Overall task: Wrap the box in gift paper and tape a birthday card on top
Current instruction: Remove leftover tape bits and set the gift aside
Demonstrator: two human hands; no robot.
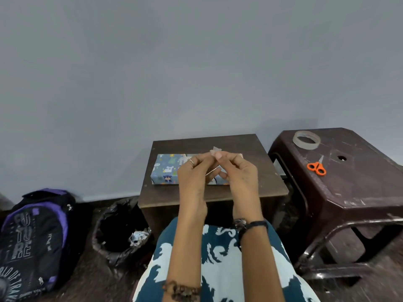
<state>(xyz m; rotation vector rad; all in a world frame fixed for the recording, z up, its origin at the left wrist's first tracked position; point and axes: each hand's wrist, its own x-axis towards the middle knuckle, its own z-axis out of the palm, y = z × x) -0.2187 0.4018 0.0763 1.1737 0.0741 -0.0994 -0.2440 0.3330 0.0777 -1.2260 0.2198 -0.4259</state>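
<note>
A box wrapped in blue cartoon-print gift paper lies on the small dark wooden table. Both hands are raised above it and hide its right part. My left hand and my right hand together pinch a small piece of clear tape between their fingertips. A thin strip of the tape runs down between the two hands. No birthday card is visible.
A brown plastic stool stands to the right, carrying a tape roll and orange-handled scissors. On the floor to the left are a bin lined with a black bag holding paper scraps and a black-and-purple backpack. A grey wall rises behind.
</note>
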